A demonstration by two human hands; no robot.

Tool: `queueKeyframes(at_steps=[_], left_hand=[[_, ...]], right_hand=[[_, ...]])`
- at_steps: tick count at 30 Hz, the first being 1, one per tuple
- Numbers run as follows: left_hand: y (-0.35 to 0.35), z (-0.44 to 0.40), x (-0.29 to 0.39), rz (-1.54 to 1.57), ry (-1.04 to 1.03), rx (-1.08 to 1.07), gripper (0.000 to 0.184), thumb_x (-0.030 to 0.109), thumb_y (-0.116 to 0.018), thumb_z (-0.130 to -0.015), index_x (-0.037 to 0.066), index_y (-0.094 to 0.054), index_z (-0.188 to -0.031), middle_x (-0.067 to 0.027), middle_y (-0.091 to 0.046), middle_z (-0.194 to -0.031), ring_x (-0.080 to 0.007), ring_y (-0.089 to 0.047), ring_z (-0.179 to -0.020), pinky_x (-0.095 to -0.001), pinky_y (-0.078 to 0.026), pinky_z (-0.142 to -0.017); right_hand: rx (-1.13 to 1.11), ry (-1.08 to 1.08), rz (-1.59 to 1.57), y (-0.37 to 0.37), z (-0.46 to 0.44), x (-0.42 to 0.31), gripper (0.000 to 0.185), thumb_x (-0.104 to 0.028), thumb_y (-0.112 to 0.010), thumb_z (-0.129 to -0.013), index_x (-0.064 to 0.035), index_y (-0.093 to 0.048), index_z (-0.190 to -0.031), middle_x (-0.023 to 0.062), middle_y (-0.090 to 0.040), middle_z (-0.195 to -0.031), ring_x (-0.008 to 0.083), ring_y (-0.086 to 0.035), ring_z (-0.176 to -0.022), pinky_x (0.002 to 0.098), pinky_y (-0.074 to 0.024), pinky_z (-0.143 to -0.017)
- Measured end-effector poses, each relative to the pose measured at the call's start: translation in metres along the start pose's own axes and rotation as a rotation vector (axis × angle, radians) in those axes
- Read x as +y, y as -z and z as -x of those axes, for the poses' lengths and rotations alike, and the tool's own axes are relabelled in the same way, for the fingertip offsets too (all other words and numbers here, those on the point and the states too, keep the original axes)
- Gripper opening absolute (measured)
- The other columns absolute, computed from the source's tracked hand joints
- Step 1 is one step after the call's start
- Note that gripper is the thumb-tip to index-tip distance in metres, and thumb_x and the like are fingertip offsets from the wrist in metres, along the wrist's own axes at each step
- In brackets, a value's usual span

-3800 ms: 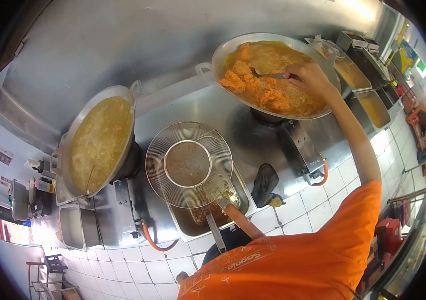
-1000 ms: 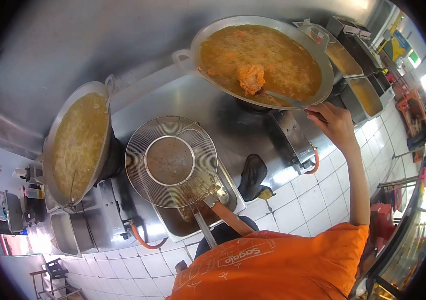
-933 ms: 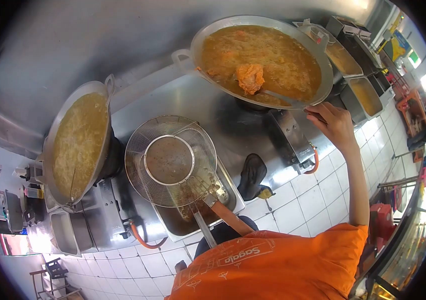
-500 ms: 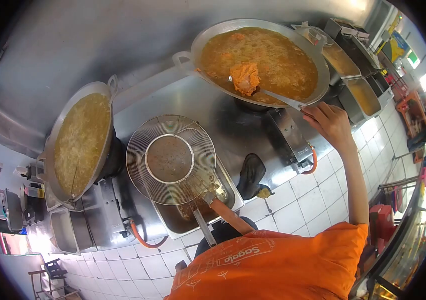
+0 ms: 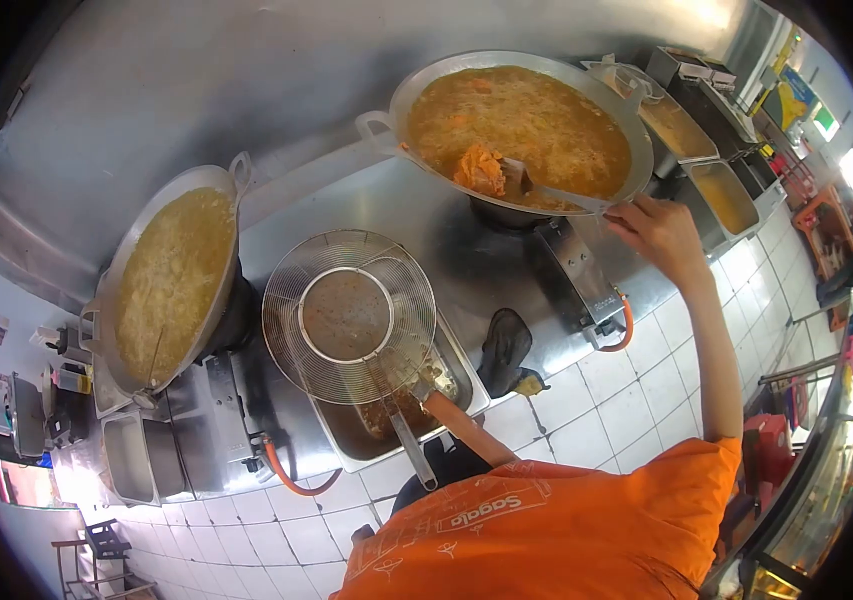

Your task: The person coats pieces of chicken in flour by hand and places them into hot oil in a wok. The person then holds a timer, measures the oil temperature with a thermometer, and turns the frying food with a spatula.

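My right hand [image 5: 654, 235] is closed around the flat handle of a metal spatula [image 5: 568, 197] at the near right rim of a large wok [image 5: 374, 124]. The spatula's head, partly hidden, is over the bubbling oil. Against it, on the left, is an orange, rough-coated lump of food [image 5: 480, 170]. My left hand is not visible. A wide wire strainer [image 5: 296, 345] with a wooden handle [image 5: 466, 428] lies over a metal tray [image 5: 351, 460]. Another utensil's metal handle [image 5: 411, 440] sticks out beside it.
A second wok of bubbling oil [image 5: 176, 275] stands at the left. Rectangular metal pans [image 5: 726, 195] hold yellowish liquid at the right. A dark cloth-like item [image 5: 506, 340] lies near the counter edge. Orange hoses [image 5: 286, 478] hang below the burners.
The orange lump sits lower and slightly left, and more of the spatula's head shows beside it. My right hand still grips the handle. The whole view has shifted slightly.
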State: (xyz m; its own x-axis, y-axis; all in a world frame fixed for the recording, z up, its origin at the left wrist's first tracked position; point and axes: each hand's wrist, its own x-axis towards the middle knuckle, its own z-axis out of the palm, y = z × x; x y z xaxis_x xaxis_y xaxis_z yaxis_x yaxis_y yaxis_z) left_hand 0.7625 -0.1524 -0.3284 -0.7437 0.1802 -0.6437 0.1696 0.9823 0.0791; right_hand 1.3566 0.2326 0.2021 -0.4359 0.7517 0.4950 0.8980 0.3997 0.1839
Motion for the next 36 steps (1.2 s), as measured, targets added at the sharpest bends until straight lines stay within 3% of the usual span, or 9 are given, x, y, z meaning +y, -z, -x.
queueKeyframes(at_steps=[6,8,11,14,19,23,26,29,36], left_hand=[[-0.006,-0.004,0.004,0.008,-0.008,-0.010,0.040,0.034,-0.050,-0.080,-0.001,-0.068,-0.089,-0.0213,-0.067,-0.090,-0.0355,-0.064,-0.092,-0.0426,-0.049,-0.077],[-0.008,-0.006,0.002,0.015,-0.010,-0.017,0.041,0.034,-0.050,-0.080,-0.001,-0.068,-0.090,-0.0213,-0.067,-0.090,-0.0355,-0.064,-0.092,-0.0426,-0.049,-0.078],[-0.011,-0.009,0.003,0.028,-0.014,-0.023,0.041,0.034,-0.050,-0.080,-0.001,-0.068,-0.090,-0.0214,-0.067,-0.091,-0.0356,-0.063,-0.092,-0.0425,-0.049,-0.078],[-0.016,-0.011,0.005,0.046,-0.014,-0.028,0.041,0.034,-0.050,-0.080,-0.001,-0.068,-0.090,-0.0214,-0.067,-0.091,-0.0356,-0.063,-0.092,-0.0424,-0.049,-0.078],[-0.023,-0.009,0.009,0.089,0.026,-0.040,0.041,0.035,-0.050,-0.080,-0.001,-0.068,-0.090,-0.0215,-0.067,-0.091,-0.0357,-0.063,-0.093,-0.0423,-0.049,-0.078],[-0.023,-0.002,0.018,0.113,0.033,-0.040,0.041,0.035,-0.050,-0.080,-0.001,-0.068,-0.090,-0.0215,-0.067,-0.090,-0.0355,-0.063,-0.092,-0.0424,-0.049,-0.078],[-0.023,0.001,0.033,0.119,0.052,-0.036,0.041,0.034,-0.050,-0.079,-0.001,-0.068,-0.089,-0.0215,-0.066,-0.090,-0.0354,-0.063,-0.091,-0.0425,-0.049,-0.078],[-0.022,0.004,0.043,0.125,0.068,-0.027,0.041,0.034,-0.050,-0.079,-0.001,-0.067,-0.089,-0.0215,-0.066,-0.089,-0.0353,-0.063,-0.091,-0.0425,-0.049,-0.077],[-0.022,0.007,0.056,0.128,0.080,-0.024,0.040,0.033,-0.051,-0.078,-0.002,-0.067,-0.088,-0.0214,-0.066,-0.088,-0.0350,-0.063,-0.089,-0.0427,-0.049,-0.077]], right_hand=[[-0.166,-0.120,-0.196,0.072,-0.048,0.015,0.013,-0.014,-0.070,-0.072,-0.0048,-0.064,-0.079,0.0080,-0.064,-0.070,0.0211,-0.064,-0.063,0.0321,-0.0479,-0.056],[-0.407,-0.317,-0.288,0.099,-0.073,0.016,0.012,-0.013,-0.069,-0.070,-0.0027,-0.062,-0.071,0.0077,-0.064,-0.069,0.0180,-0.064,-0.058,0.0296,-0.0471,-0.053],[-0.553,-0.500,-0.316,0.110,-0.104,0.027,0.017,-0.013,-0.069,-0.069,-0.0002,-0.059,-0.065,0.0082,-0.063,-0.065,0.0160,-0.062,-0.050,0.0275,-0.0457,-0.047],[-0.765,-0.556,-0.274,0.099,-0.135,0.034,0.018,-0.013,-0.070,-0.066,0.0002,-0.059,-0.061,0.0083,-0.063,-0.060,0.0171,-0.062,-0.047,0.0284,-0.0433,-0.041],[-0.885,-0.555,-0.148,0.042,-0.152,0.027,0.021,-0.015,-0.067,-0.070,0.0012,-0.059,-0.061,0.0074,-0.060,-0.053,0.0162,-0.065,-0.050,0.0275,-0.0484,-0.045],[-0.758,-0.532,-0.243,-0.037,-0.142,0.054,0.019,-0.015,-0.070,-0.068,-0.0025,-0.057,-0.064,0.0078,-0.061,-0.055,0.0161,-0.062,-0.046,0.0280,-0.0448,-0.041],[-0.607,-0.571,-0.203,-0.088,-0.137,0.063,0.019,-0.015,-0.070,-0.067,-0.0018,-0.056,-0.065,0.0105,-0.062,-0.058,0.0204,-0.064,-0.054,0.0325,-0.0488,-0.049],[-0.384,-0.441,-0.078,-0.137,-0.135,0.091,0.019,-0.016,-0.070,-0.066,-0.0022,-0.057,-0.067,0.0130,-0.062,-0.063,0.0261,-0.064,-0.063,0.0381,-0.0502,-0.059],[-0.149,-0.534,-0.011,-0.160,-0.157,0.108,0.021,-0.020,-0.071,-0.067,-0.0050,-0.058,-0.074,0.0135,-0.062,-0.072,0.0307,-0.062,-0.072,0.0414,-0.0485,-0.064]])
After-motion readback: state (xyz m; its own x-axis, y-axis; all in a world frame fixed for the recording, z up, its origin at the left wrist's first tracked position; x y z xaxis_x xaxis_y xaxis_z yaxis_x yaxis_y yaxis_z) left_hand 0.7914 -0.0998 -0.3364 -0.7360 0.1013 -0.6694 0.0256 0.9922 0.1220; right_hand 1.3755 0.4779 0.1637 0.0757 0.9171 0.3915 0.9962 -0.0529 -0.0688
